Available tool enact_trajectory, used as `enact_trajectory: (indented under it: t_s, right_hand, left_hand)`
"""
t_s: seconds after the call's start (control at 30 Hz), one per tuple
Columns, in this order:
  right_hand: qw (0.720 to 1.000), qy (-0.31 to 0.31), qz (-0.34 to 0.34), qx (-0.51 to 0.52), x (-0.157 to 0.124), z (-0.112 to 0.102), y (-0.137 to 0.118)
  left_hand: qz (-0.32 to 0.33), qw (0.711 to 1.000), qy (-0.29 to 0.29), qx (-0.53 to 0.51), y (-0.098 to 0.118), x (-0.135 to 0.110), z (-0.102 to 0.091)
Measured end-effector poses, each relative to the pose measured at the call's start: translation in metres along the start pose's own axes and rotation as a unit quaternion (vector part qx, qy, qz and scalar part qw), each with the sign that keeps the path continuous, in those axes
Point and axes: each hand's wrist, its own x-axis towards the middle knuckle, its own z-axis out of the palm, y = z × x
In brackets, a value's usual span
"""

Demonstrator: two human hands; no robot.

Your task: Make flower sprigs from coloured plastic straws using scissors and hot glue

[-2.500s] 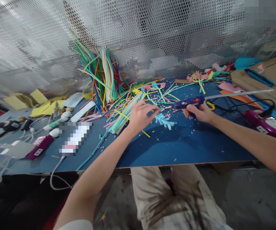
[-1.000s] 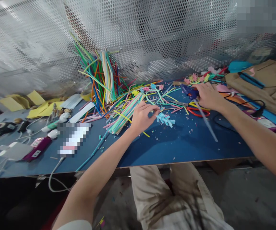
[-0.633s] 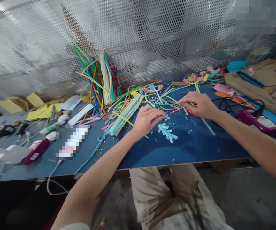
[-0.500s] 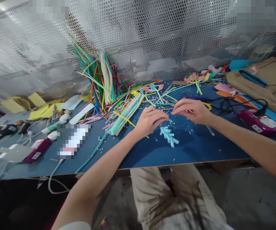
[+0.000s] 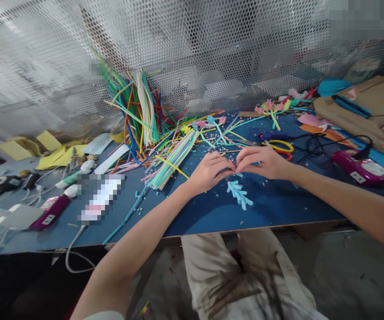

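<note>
My left hand point(image 5: 212, 172) is closed in a pinch, palm down over the blue table. A light-blue pipe-cleaner sprig point(image 5: 239, 194) with short side branches hangs just below its fingertips, and its upper end runs in under the fingers. My right hand point(image 5: 262, 163) is also pinched, and its fingertips meet those of my left hand above the sprig. Whatever lies between the right fingertips is too small to tell. Behind the right hand lie scissors point(image 5: 283, 146) with yellow and red handles.
Left of my hands lies a bundle of pastel pipe cleaners point(image 5: 174, 162); a taller multicoloured bunch point(image 5: 145, 111) leans on the mesh wall. Finished pipe-cleaner sprigs point(image 5: 272, 109) lie at the back. A phone point(image 5: 102, 198), cables and purple power strips point(image 5: 362, 168) flank the work area.
My right hand has moved left and down until its fingertips meet the left hand's. The blue sprig has shifted slightly right and down. The scissors behind the right hand show more now.
</note>
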Motion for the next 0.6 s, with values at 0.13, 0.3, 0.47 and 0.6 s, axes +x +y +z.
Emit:
enact_trajectory:
  t_s: [0.13, 0.3, 0.47, 0.6]
  right_hand:
    - [1.0, -0.017, 0.001, 0.003, -0.0008, 0.0013, 0.0018]
    - [1.0, -0.025, -0.006, 0.005, -0.0018, 0.0009, 0.0047]
    - [1.0, -0.027, -0.001, 0.009, -0.0017, 0.0018, 0.003]
    - [0.999, -0.031, 0.003, 0.012, 0.0004, 0.0017, -0.0013]
  left_hand:
    - [0.005, 1.0, -0.009, -0.02, -0.0009, 0.0005, 0.0024]
    - [0.009, 0.999, -0.003, -0.041, -0.0005, 0.0013, 0.006]
    - [0.007, 0.999, 0.0, -0.045, 0.0009, 0.0015, 0.0074]
    - [0.008, 0.999, 0.015, -0.051, 0.0007, 0.0012, 0.0078]
